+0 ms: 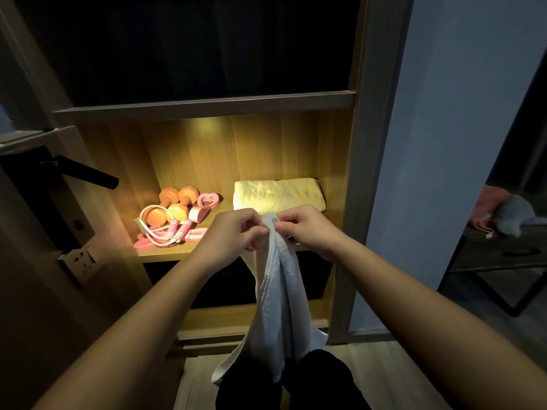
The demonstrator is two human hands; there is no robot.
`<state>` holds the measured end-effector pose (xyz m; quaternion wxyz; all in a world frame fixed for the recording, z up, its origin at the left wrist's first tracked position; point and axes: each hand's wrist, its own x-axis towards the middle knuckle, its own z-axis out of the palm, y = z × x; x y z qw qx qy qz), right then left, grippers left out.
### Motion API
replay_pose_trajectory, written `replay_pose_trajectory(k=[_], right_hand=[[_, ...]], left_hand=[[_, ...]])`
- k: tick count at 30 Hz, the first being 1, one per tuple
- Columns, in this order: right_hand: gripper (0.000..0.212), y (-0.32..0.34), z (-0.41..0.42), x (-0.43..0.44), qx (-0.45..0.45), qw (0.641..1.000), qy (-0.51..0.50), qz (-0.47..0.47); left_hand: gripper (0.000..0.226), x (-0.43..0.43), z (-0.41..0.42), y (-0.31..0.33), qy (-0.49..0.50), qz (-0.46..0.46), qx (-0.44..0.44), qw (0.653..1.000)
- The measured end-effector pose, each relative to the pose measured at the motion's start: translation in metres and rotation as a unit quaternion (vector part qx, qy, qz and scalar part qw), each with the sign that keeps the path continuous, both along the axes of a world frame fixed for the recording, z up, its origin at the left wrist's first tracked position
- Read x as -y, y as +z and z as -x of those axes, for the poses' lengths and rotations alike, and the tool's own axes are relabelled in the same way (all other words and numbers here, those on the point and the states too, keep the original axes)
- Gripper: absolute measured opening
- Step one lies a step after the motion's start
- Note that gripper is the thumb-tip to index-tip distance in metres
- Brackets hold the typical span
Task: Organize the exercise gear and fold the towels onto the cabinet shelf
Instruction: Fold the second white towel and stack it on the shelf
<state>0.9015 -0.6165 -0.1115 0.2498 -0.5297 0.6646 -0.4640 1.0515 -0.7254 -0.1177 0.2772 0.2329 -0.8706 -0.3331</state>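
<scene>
A white towel [276,294] hangs down in front of the lit cabinet shelf [165,255]. My left hand [233,232] and my right hand [307,229] pinch its top edge close together, just in front of the shelf. A folded towel [278,195] lies on the right side of the shelf. On the left side sit orange dumbbells [174,207], a pink jump rope [165,232] and a pink heart-shaped grip [208,201].
A dark door with a black lever handle [85,171] stands open at the left. A wall socket [81,258] sits below it. At the far right a dark table [503,253] carries more white and pink cloth [509,217]. My dark-clad legs [290,383] show at the bottom.
</scene>
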Motion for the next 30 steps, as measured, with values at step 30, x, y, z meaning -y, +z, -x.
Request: replay_pose_trajectory(k=[30], right_hand=[[0.021, 0.183, 0.09, 0.02, -0.203, 0.951, -0.147, 0.184]], left_hand=[[0.01, 0.085, 0.022, 0.133, 0.108, 0.132, 0.097, 0.981]])
